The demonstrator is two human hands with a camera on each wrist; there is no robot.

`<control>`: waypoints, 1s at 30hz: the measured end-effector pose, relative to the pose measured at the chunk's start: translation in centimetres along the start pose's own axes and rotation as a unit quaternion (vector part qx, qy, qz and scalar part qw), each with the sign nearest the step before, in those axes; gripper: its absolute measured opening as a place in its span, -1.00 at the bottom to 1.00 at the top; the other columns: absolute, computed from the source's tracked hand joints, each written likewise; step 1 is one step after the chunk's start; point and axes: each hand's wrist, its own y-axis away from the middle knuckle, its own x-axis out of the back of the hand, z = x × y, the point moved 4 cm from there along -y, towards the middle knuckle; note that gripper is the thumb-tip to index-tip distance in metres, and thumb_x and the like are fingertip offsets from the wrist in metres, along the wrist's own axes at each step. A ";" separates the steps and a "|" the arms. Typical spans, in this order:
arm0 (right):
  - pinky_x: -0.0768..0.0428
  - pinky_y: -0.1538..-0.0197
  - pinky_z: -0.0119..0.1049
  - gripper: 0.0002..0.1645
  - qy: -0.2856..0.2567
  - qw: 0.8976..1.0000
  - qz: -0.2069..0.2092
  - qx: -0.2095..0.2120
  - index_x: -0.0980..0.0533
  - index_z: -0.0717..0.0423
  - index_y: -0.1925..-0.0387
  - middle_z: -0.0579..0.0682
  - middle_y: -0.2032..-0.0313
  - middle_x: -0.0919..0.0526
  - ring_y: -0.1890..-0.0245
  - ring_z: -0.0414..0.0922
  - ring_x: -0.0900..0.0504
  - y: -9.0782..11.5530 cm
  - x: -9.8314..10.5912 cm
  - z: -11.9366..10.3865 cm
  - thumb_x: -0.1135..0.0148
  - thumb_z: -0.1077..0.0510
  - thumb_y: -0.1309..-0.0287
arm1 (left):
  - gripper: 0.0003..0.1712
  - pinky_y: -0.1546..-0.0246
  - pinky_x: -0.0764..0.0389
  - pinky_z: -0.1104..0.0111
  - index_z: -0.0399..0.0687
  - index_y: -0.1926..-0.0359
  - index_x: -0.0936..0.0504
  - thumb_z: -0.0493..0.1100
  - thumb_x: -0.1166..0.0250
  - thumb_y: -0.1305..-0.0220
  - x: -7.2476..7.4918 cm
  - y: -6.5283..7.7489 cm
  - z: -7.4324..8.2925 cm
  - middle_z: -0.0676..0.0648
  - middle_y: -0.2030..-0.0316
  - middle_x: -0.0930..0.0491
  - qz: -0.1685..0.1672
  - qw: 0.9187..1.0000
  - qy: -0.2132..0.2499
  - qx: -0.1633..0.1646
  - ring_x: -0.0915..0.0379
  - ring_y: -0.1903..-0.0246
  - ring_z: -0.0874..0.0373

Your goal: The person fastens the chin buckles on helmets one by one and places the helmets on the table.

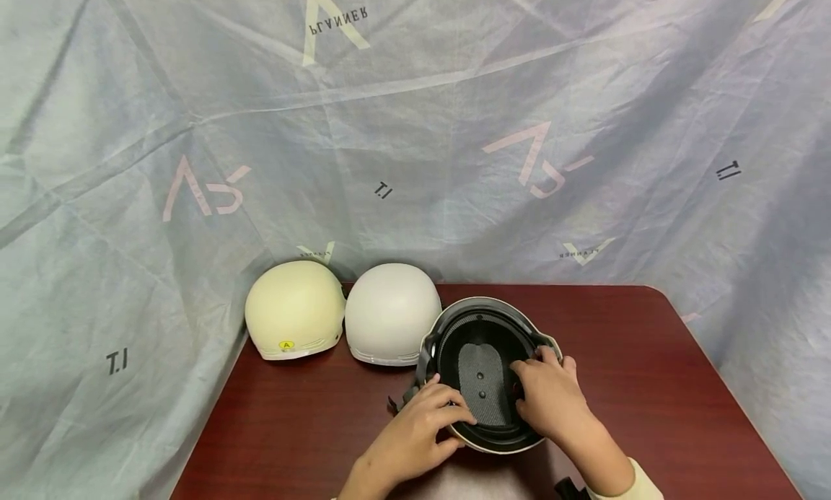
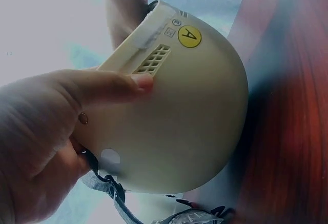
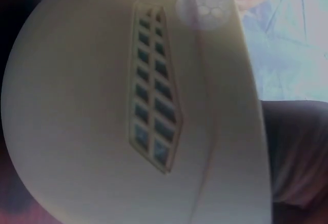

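Observation:
A cream helmet [image 2: 200,111] is held with its opening up, so its black lining [image 1: 448,348] and grey mesh pad [image 1: 480,384] face the head camera. My left hand [image 1: 418,428] grips the near-left rim, thumb along the outer shell beside a vent and fingers over the inside. At the right rim, my right hand [image 1: 552,395] reaches in with bent fingers that pinch the inner lining; what lies between the fingertips is partly hidden. Dark chin straps [image 2: 118,198] with a buckle hang from the shell. A round yellow "A" sticker [image 2: 189,36] marks the shell.
A pale yellow helmet [image 1: 295,309] and a white helmet [image 1: 392,312] stand side by side, dome up, at the back left of the dark red table [image 1: 623,341]. Grey printed cloth [image 1: 441,125] hangs behind the table and along its sides.

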 end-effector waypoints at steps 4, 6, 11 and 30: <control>-0.33 0.06 0.14 -0.69 0.036 0.999 0.014 -0.007 -0.65 0.04 0.38 0.05 0.36 -0.78 0.10 0.13 -0.48 -0.4 -0.5 0.2 -0.59 0.23 0.27 | -0.63 -0.47 -0.45 -0.11 0.18 0.07 -0.77 -0.21 -0.61 -0.09 -0.1 -0.1 0.2 0.21 0.07 -0.62 0.006 1.000 0.001 -0.003 -0.54 -0.09 0.36; -0.33 0.07 0.13 -0.72 0.046 0.999 0.014 -0.013 -0.64 0.02 0.43 0.05 0.40 -0.78 0.17 0.12 -0.48 -0.2 -0.7 0.3 -0.60 0.22 0.24 | -0.63 -0.47 -0.45 -0.11 0.19 0.06 -0.77 -0.21 -0.61 -0.10 -0.3 -0.1 0.3 0.21 0.07 -0.62 0.004 1.000 0.003 -0.007 -0.54 -0.10 0.37; -0.28 0.12 0.11 -0.80 0.029 0.999 0.026 -0.012 -0.64 -0.03 0.48 0.00 0.45 -0.74 0.27 0.06 -0.47 0.1 -1.1 0.6 -0.56 0.25 0.11 | -0.61 -0.46 -0.48 -0.07 0.21 0.04 -0.76 -0.17 -0.62 -0.09 -0.7 0.1 0.7 0.21 0.06 -0.62 0.006 1.000 -0.004 -0.017 -0.54 -0.12 0.37; -0.54 0.19 -0.35 -0.58 -0.234 0.968 0.066 0.067 -0.63 0.01 0.01 -0.17 0.22 -0.51 0.23 -0.29 -0.47 -1.1 -1.0 1.2 -0.40 0.36 -0.07 | -0.73 -0.51 -0.41 -0.06 0.21 0.13 -0.74 -0.04 -0.58 -0.14 -0.6 0.0 0.2 0.19 -0.01 -0.63 0.007 1.000 0.008 0.005 -0.50 -0.24 0.29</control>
